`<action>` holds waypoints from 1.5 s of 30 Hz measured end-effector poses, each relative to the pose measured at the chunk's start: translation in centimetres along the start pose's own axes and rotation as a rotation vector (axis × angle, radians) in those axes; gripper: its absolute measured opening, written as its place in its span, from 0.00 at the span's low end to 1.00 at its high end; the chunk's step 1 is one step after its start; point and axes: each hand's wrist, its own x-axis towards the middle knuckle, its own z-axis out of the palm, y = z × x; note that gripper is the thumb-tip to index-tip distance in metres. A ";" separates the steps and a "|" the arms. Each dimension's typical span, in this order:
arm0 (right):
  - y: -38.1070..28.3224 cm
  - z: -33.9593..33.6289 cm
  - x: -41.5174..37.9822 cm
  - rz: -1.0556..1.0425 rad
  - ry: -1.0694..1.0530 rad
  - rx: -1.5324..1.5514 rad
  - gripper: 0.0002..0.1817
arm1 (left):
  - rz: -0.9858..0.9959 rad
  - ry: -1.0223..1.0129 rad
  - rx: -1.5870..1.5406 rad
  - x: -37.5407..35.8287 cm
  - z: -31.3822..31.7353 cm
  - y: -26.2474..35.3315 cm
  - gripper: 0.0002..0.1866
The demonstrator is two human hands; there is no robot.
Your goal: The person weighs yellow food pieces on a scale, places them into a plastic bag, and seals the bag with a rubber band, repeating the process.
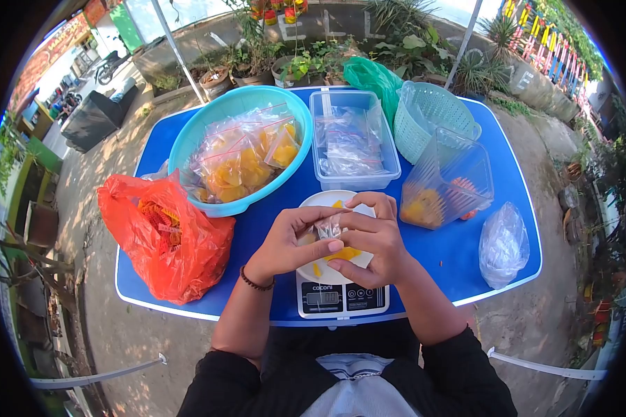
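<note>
Both hands hold a small clear plastic bag (328, 226) between their fingers. My left hand (291, 240), with a beaded bracelet at the wrist, pinches one side of it. On the other side, the thumb and fingers of my right hand (373, 240) are closed around it. Below the hands is a white plate (314, 275) with yellow chip-like pieces (348, 253) on it, partly hidden by the fingers. The plate rests on a digital kitchen scale (344, 300), its display facing me.
Around the blue table (271, 292) stand a turquoise basin (297, 111) of filled bags, a clear tub (321, 170) of plastic bags, an orange bag (205, 257), a green bag (368, 76), a mint basket (431, 111), a tilted clear container (459, 167) and a bundled clear bag (504, 247).
</note>
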 end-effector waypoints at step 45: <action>0.0 1.8 -0.1 0.334 -0.281 0.041 0.20 | 0.510 0.612 1.029 -1.4 -0.3 -2.3 0.35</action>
